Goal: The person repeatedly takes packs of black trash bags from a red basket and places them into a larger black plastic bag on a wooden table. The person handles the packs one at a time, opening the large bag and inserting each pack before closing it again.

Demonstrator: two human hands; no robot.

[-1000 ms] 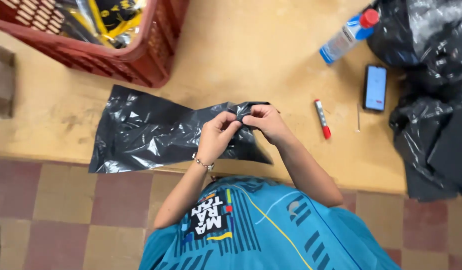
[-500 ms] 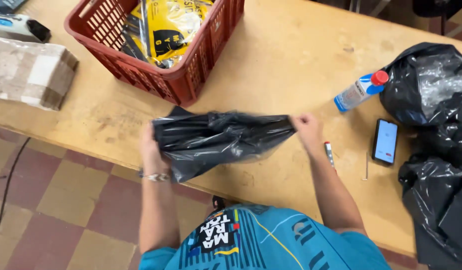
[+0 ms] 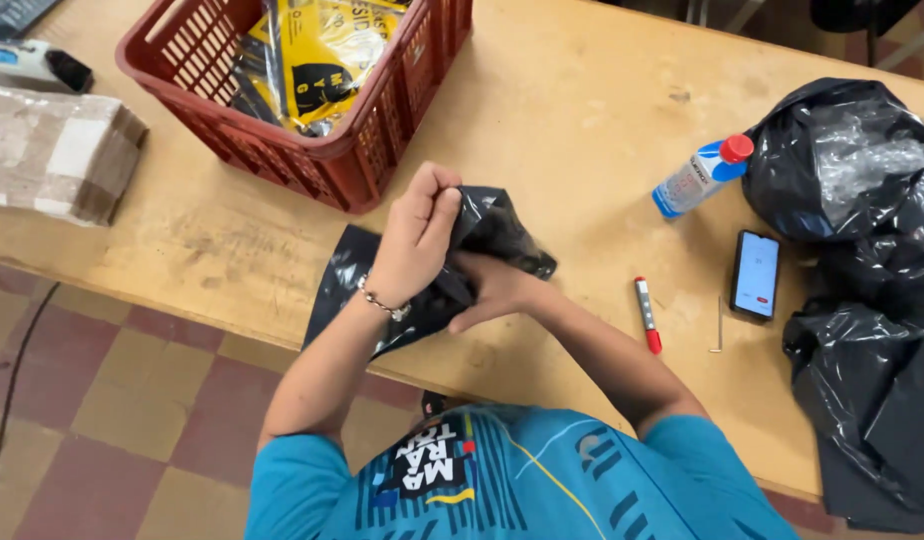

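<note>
Black plastic bag (image 3: 422, 275), thin, limp and likely slippery, lies bunched at the table's (image 3: 582, 130) near edge, just in front of the red basket (image 3: 312, 165). Left hand (image 3: 417, 235) pinches its upper fold shut; right hand (image 3: 492, 290) grips beneath. Edges offer the surest hold.

1 red crate (image 3: 282, 150) | 1 water bottle (image 3: 700, 177) | 1 phone (image 3: 755, 273) | 1 red marker (image 3: 647, 314) | 1 cardboard box (image 3: 52, 155)

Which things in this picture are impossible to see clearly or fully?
Head view:
- Right hand: its fingers are hidden inside the crumpled black plastic bag.
- Red plastic crate: top cut off by the frame edge.
- Black smartphone: screen content too small.
- Large black plastic sacks: contents hidden.
</note>
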